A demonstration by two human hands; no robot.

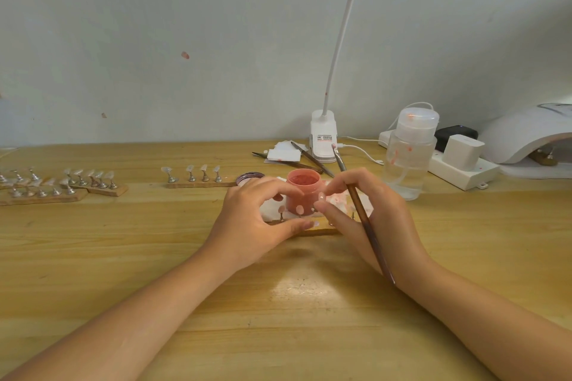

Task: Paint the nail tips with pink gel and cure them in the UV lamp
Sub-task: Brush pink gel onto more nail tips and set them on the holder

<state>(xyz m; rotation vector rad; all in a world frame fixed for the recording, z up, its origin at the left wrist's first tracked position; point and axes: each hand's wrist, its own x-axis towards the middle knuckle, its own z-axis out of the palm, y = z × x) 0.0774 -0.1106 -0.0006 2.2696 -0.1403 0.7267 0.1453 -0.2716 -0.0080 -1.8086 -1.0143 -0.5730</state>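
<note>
Pink gel jar [302,192] open, left hand [257,223] curled beside strip, right hand [368,219] pinching brush [362,210]

The open jar [302,192] is salmon pink, its gel a deeper coral red, and the painted nail tips [300,210] in front of it are pale pink. The brush [360,210] has a dark reddish-brown handle and a silver ferrule, while the table [154,257] is honey-yellow wood with a streaky grain. The desk lamp [323,136], the power strip [458,170] and the UV lamp [526,136] are white, the wall [154,40] is pale grey-blue with small red smears, and the clear bottle [408,155] carries red spots.
</note>
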